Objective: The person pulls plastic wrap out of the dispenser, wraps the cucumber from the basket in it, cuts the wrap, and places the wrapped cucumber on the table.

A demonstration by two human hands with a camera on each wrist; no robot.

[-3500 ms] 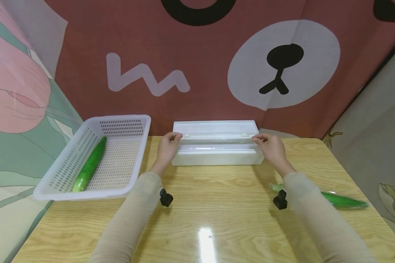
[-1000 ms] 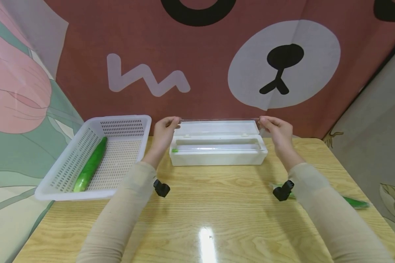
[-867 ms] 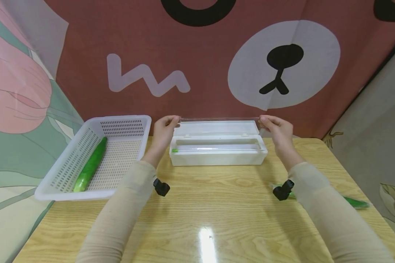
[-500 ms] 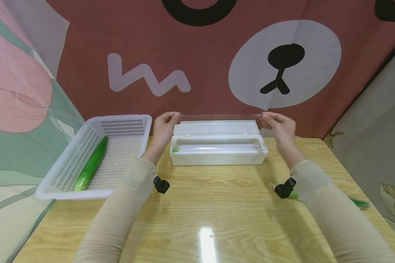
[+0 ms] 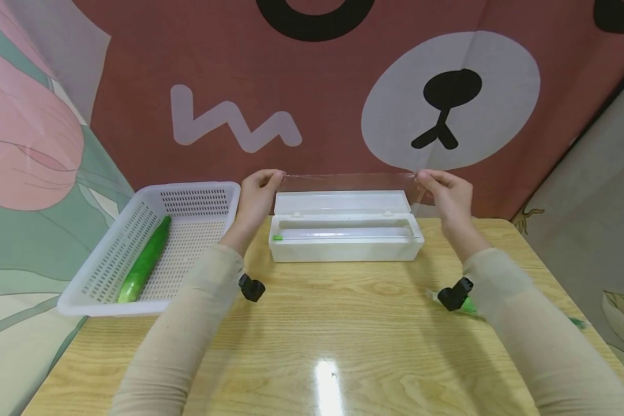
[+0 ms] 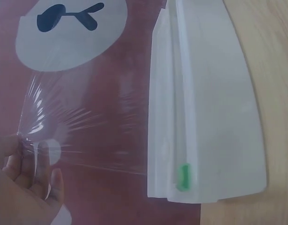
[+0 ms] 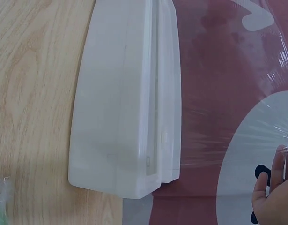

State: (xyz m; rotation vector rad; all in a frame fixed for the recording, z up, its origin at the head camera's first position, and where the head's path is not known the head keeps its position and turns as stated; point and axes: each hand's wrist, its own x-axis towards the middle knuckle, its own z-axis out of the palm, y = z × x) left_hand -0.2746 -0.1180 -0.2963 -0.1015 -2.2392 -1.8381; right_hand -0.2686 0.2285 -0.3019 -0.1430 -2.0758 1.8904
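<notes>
A white cling film dispenser box [image 5: 345, 251] stands at the table's far edge, lid tipped back. Its roll [image 5: 343, 233] lies inside, near a small green slider [image 5: 277, 237]. Clear cling film [image 5: 348, 182] stretches up from the box. My left hand [image 5: 257, 199] pinches the sheet's left corner and my right hand [image 5: 453, 199] the right corner, both above the lid. In the left wrist view, creases fan out across the film [image 6: 78, 117] from the fingertips. The right wrist view shows the right hand [image 7: 275, 199] partly cut off, beyond the box [image 7: 111, 103].
To the left, a white perforated basket [image 5: 231, 214] holds one green cucumber [image 5: 147, 260]. A film-wrapped cucumber [image 5: 470, 307] lies on the wooden table [image 5: 317, 335] at right, partly hidden by my right forearm. A printed curtain [image 5: 322, 81] hangs behind the box.
Both hands have risen from the open box to above its lid, drawing the film up into a wider sheet. They have also moved slightly apart. Basket and box stay in place.
</notes>
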